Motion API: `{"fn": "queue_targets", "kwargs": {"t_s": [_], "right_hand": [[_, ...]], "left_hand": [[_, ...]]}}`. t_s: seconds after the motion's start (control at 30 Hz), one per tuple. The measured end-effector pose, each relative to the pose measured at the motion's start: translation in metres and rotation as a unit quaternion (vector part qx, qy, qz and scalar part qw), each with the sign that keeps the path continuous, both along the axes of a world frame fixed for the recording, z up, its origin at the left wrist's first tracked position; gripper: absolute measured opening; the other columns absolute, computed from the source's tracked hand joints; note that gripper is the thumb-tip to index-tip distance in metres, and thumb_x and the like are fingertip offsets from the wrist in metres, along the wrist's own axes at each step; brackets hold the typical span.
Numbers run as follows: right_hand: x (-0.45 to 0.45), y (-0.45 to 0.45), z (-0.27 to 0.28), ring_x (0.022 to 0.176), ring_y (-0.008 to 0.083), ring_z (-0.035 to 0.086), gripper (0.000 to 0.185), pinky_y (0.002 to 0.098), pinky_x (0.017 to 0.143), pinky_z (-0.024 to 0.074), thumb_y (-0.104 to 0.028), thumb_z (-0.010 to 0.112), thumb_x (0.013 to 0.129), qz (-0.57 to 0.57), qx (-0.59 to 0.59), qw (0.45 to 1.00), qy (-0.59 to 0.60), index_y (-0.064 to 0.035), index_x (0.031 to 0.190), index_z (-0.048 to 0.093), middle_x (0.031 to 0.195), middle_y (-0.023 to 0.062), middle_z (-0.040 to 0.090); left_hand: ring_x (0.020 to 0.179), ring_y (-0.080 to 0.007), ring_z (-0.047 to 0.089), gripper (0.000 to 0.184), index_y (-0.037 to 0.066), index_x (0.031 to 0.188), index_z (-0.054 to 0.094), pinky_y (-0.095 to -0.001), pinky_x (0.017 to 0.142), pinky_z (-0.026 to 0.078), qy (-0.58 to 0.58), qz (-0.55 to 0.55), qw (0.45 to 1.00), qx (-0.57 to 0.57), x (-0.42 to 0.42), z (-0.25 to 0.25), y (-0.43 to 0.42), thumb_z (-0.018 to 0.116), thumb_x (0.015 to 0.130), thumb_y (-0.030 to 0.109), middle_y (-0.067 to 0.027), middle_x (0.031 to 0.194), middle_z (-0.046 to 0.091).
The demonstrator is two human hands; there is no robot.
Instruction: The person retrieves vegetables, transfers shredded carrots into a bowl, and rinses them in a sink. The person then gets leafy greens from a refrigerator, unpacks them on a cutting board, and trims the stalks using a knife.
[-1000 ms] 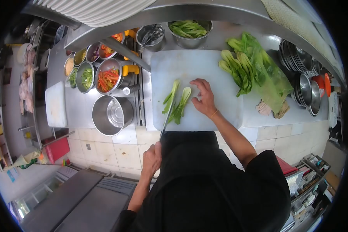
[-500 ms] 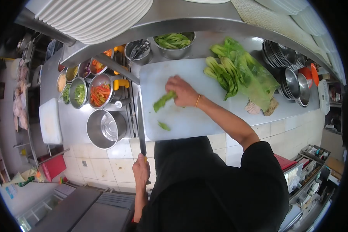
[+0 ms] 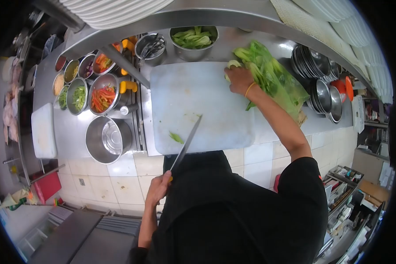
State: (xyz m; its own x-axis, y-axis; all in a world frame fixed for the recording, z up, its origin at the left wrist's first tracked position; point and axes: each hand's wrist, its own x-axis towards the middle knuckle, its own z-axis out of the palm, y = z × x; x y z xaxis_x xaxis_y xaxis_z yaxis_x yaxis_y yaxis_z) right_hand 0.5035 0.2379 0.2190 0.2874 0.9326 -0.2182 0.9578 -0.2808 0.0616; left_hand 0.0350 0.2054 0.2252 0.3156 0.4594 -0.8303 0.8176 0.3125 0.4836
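Note:
My left hand (image 3: 158,188) is closed round the handle of a long knife (image 3: 185,143). The blade slants up over the near edge of the white cutting board (image 3: 207,103), its tip above the board. At the board's far right, my right hand (image 3: 241,81) has its fingers curled on the pale base of a bok choy (image 3: 234,64); the fingertips are partly hidden. Beside it lie more leafy bok choy (image 3: 259,59), partly in a see-through greenish plastic bag (image 3: 290,94). A small green leaf scrap (image 3: 176,137) lies on the board near the knife.
Behind the board stand a steel bowl of cut greens (image 3: 193,52) and a pot of utensils (image 3: 150,50). To the left are a bowl of pepper strips (image 3: 103,97) and an empty steel pot (image 3: 108,140). Stacked metal bowls (image 3: 323,97) stand right; a steel shelf (image 3: 207,18) overhangs.
My right hand has moved from the board's middle, where it held a green leafy piece, right to the bok choy. The knife has swung from the board's left edge to slant over the board.

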Motion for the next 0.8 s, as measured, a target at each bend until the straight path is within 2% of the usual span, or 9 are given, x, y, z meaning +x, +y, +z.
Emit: {"fn": "queue_targets", "kwargs": {"t_s": [0.13,0.23,0.4,0.5,0.53,0.63,0.73,0.77,0.8], "right_hand": [[-0.002,-0.012,-0.016,0.085,0.0319,0.066,0.038,0.0406,0.072,0.0537,-0.012,0.066,0.069,-0.057,0.029,0.998,0.01,-0.0058,0.106,0.062,0.088,0.0162,0.067],[-0.016,-0.021,0.03,0.079,0.0251,0.067,0.045,0.0372,0.067,0.0545,-0.011,0.071,0.071,-0.096,0.098,0.98,0.144,-0.0039,0.113,0.059,0.087,0.013,0.068],[-0.058,-0.026,0.034,0.078,0.0094,0.063,0.045,0.024,0.06,0.0526,-0.011,0.073,0.079,-0.179,0.197,0.71,0.652,-0.005,0.12,0.058,0.088,0.003,0.066],[-0.108,-0.012,0.001,0.078,0.0061,0.061,0.042,0.0196,0.058,0.0515,-0.011,0.072,0.082,-0.22,0.184,0.551,0.784,-0.0072,0.122,0.059,0.093,0.0007,0.065],[-0.115,-0.009,-0.026,0.081,0.0082,0.061,0.046,0.021,0.061,0.0524,-0.012,0.073,0.081,-0.218,0.156,0.569,0.777,-0.0066,0.124,0.058,0.104,0.0034,0.063],[-0.141,-0.013,-0.06,0.085,0.011,0.06,0.05,0.0226,0.064,0.0532,-0.012,0.074,0.078,-0.132,0.275,0.839,0.45,-0.0073,0.126,0.057,0.113,0.0057,0.058],[-0.152,-0.015,-0.057,0.089,0.0135,0.06,0.044,0.0248,0.068,0.0548,-0.003,0.073,0.076,-0.159,0.337,0.783,0.498,-0.0072,0.118,0.062,0.117,0.007,0.056],[-0.154,-0.015,-0.059,0.09,0.0136,0.06,0.041,0.025,0.069,0.0552,-0.001,0.073,0.077,-0.165,0.367,0.754,0.518,-0.0067,0.116,0.063,0.115,0.0068,0.057],[-0.154,-0.014,-0.064,0.089,0.0154,0.062,0.038,0.0259,0.069,0.0557,0.0,0.071,0.077,-0.158,0.378,0.75,0.52,-0.0057,0.113,0.063,0.114,0.0076,0.058]], "left_hand": [[0.043,-0.015,0.047,0.067,-0.002,0.069,0.057,-0.0303,0.043,0.036,-0.002,0.05,0.998,-0.036,0.015,-0.004,0.013,0.041,0.093,0.059,-0.0053,0.052,0.049],[0.039,-0.0117,0.043,0.065,0.001,0.068,0.055,-0.0268,0.037,0.032,-0.015,0.125,0.992,-0.002,0.024,0.0,0.026,0.04,0.094,0.059,-0.0028,0.051,0.047],[0.037,-0.0091,0.038,0.06,0.003,0.069,0.052,-0.026,0.034,0.029,-0.044,0.225,0.973,0.022,0.022,0.006,0.037,0.04,0.096,0.056,0.0,0.051,0.043],[0.036,-0.0088,0.038,0.061,0.003,0.07,0.052,-0.0251,0.033,0.028,-0.051,0.235,0.97,0.032,0.02,0.012,0.035,0.039,0.096,0.057,0.0002,0.05,0.042],[0.036,-0.0088,0.038,0.061,0.003,0.07,0.051,-0.0249,0.033,0.028,-0.051,0.234,0.97,0.035,0.019,0.01,0.033,0.039,0.096,0.057,0.0002,0.05,0.042],[0.04,-0.0098,0.041,0.064,0.0,0.07,0.054,-0.0262,0.037,0.031,-0.027,0.218,0.974,0.054,0.025,0.015,0.026,0.039,0.096,0.057,-0.0013,0.051,0.045],[0.05,-0.0137,0.049,0.068,-0.004,0.073,0.059,-0.0308,0.049,0.039,0.008,0.171,0.98,0.101,0.024,0.012,0.013,0.038,0.096,0.056,-0.0057,0.054,0.05],[0.042,-0.01,0.043,0.063,0.001,0.07,0.055,-0.0266,0.039,0.034,-0.017,0.162,0.978,0.127,0.025,0.01,0.007,0.038,0.097,0.055,-0.0022,0.053,0.047],[0.047,-0.0116,0.047,0.064,-0.001,0.073,0.057,-0.0285,0.043,0.037,-0.023,0.137,0.975,0.174,0.028,0.008,0.001,0.038,0.097,0.055,-0.0041,0.057,0.05]]}}
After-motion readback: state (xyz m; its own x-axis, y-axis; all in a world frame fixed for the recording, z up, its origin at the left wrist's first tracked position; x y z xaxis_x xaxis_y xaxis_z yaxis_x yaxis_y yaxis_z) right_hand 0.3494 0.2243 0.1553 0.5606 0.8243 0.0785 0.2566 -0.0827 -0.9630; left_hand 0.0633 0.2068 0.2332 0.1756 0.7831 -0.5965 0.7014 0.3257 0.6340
